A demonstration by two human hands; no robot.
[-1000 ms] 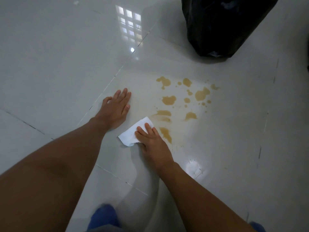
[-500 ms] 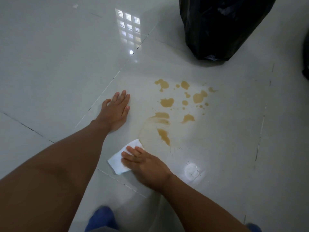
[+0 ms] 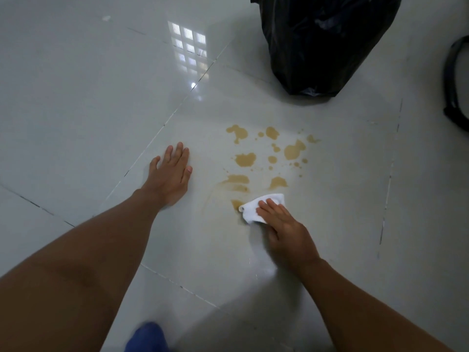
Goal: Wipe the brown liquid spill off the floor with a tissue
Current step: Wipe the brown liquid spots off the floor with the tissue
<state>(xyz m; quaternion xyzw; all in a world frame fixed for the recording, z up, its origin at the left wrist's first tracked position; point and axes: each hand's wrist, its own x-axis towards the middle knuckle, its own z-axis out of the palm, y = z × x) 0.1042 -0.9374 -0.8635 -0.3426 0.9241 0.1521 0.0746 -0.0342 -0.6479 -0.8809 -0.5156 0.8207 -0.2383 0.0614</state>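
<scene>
On the glossy pale floor tiles (image 3: pixel 342 224) we have our right hand (image 3: pixel 284 227) pressed flat on a folded white paper tissue (image 3: pixel 256 208), fingers spread over it rather than curled round it, so it is pinned to the floor and not pinched. Half a second ago we had drawn the tissue back toward us and to the left, clear of the stains; now it has swung forward and right, and its left corner touches the nearest brown patch, which looks shorter than it did. That corner seems to have picked up a tan tint, though the blur makes us unsure. The scattered brown liquid spill (image 3: pixel 269 156) lies mostly beyond the tissue, its far blotches untouched, so we judge the wiping barely begun. Our left hand (image 3: pixel 172 171) rests open and empty, palm down, well left of the stains, bracing us. Ahead, a crumpled black plastic rubbish bag (image 3: pixel 322 44) stands past the farthest drops with bare tile between, giving room for forward strokes. To the right the floor is open until a dark curved object (image 3: pixel 454 80) at the frame edge.
</scene>
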